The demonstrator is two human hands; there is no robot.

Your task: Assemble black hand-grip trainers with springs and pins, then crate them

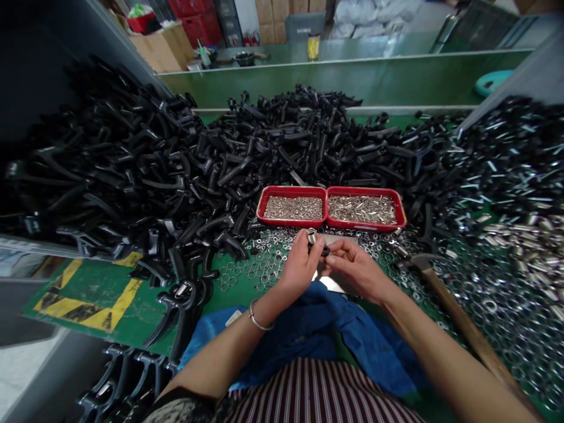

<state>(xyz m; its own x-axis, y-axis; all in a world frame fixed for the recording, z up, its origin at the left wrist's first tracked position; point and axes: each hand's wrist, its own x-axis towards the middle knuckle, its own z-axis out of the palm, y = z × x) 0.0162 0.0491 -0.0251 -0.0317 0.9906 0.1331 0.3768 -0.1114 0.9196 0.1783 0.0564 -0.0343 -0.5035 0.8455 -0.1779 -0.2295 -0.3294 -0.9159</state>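
My left hand [301, 262] is closed around a small silver coil-like part [312, 235], which pokes up between thumb and fingers. Just below it a small black piece [325, 251] shows between both hands. My right hand [356, 269] has its fingers pinched together at that black piece; whether they grip it or something smaller is hidden. Beyond the hands stand two red trays: the left tray [292, 223] holds tiny metal bits, the right tray [365, 225] small metal pins. Thin metal rings [251, 270] lie left of my left hand.
Black handle-shaped parts [282, 141] are heaped across the back and left. A hammer [453, 305] lies to the right, beside washers [506, 329] and silver cylinders [537, 252]. Joined black handles with a spring [183, 294] rest at the front left. Blue cloth [308, 329] covers my lap.
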